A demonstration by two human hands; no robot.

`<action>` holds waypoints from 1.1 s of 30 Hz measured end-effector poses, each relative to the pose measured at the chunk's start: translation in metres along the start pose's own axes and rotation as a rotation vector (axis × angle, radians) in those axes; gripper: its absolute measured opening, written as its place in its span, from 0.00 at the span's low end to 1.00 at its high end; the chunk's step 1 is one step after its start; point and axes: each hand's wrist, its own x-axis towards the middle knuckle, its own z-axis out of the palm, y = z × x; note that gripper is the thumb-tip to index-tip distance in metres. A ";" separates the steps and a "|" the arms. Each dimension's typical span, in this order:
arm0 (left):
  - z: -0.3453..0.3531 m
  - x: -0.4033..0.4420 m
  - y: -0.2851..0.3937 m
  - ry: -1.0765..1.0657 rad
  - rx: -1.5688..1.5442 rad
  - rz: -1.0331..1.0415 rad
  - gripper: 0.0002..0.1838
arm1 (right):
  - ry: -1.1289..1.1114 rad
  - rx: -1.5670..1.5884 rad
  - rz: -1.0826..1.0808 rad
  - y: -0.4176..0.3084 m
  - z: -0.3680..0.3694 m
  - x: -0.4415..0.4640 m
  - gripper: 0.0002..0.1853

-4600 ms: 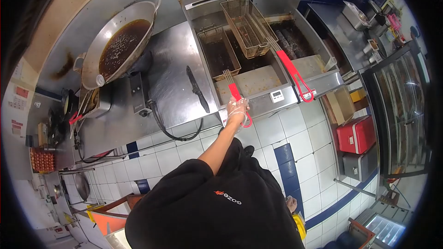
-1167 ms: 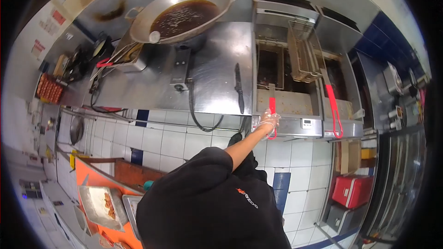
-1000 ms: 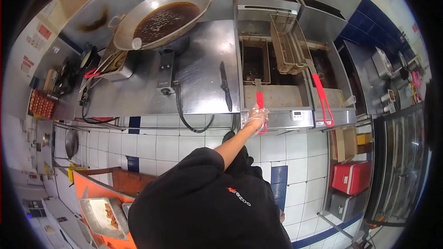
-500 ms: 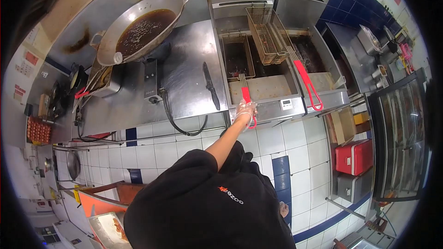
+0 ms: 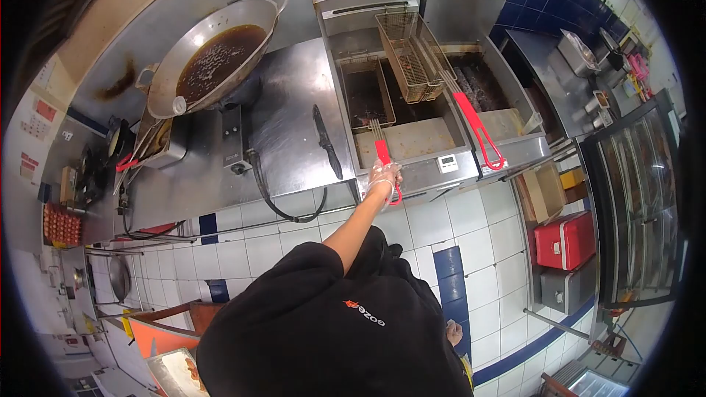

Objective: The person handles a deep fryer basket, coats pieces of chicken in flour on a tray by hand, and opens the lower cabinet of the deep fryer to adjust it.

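Note:
My left hand, in a clear plastic glove, is closed round the red handle of a fryer basket. That wire basket sits low in the left fryer vat, in dark oil, and its contents are hard to make out. A second fryer basket rests higher up across the vat, with its red handle pointing toward me. My right hand hangs by my right side, partly hidden by my black shirt; its fingers do not show clearly.
Left of the fryer, a steel counter bears a black-handled knife and a burner. A wide wok of brown liquid stands on it. A small timer is on the fryer front. To the right are a red cooler and a glass cabinet.
The view has shifted a little, so the fryer and counter appear slightly further left. My left hand stays closed on the basket handle.

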 end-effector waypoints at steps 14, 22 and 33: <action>0.006 -0.007 0.004 -0.013 -0.084 0.060 0.09 | 0.008 -0.022 0.068 -0.011 0.005 -0.008 0.18; 0.008 -0.015 0.012 -0.038 -0.146 0.028 0.09 | 0.007 -0.051 0.050 0.001 0.003 -0.005 0.19; 0.006 -0.011 0.005 -0.082 -0.198 0.037 0.09 | 0.021 0.041 -0.006 0.016 0.007 0.002 0.16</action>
